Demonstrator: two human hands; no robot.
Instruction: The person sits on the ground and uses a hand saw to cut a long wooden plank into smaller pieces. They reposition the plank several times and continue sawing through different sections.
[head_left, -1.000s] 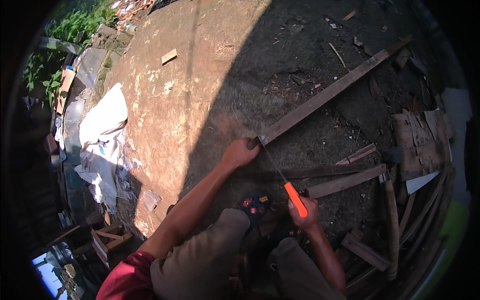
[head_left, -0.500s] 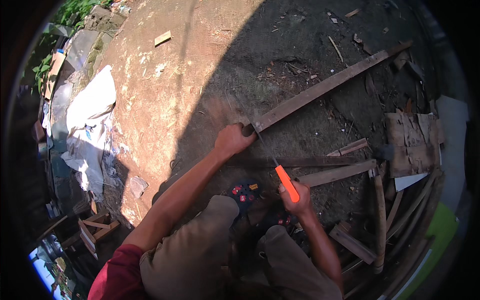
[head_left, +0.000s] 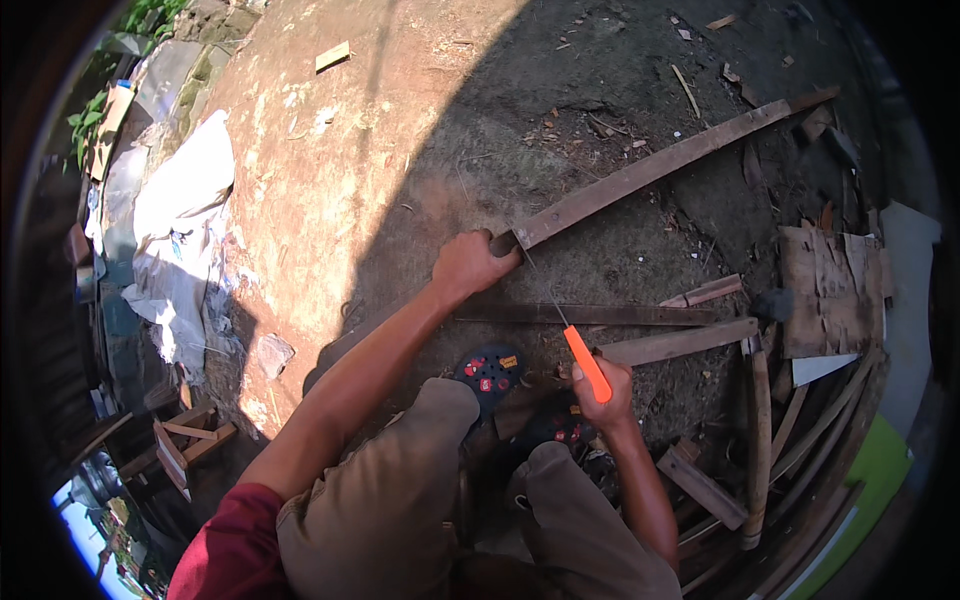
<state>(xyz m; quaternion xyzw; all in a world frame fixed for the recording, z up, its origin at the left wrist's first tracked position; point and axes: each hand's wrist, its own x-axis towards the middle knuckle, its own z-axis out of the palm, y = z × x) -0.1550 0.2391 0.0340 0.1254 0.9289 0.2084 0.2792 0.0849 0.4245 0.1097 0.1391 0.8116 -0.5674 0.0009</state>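
- White sheeting (head_left: pixel 185 225) lies crumpled on the ground to my left.
- A small wood offcut (head_left: pixel 333 56) sits far off on the sunlit dirt.
- A flat brown board (head_left: pixel 828 292) rests at my right.
- Loose slats (head_left: pixel 762 440) are piled beside it.

Long plank (head_left: pixel 660 165) stretches away up-right, its near end under the left hand (head_left: pixel 470 265); saw (head_left: pixel 575 345) in the right hand (head_left: pixel 603 392) just behind it, loose boards (head_left: pixel 690 340) right, sacks (head_left: pixel 180 230) far left

The left hand (head_left: pixel 470 263) is stretched far forward, fingers curled shut; the right hand (head_left: pixel 603 388) is fisted near the knees.
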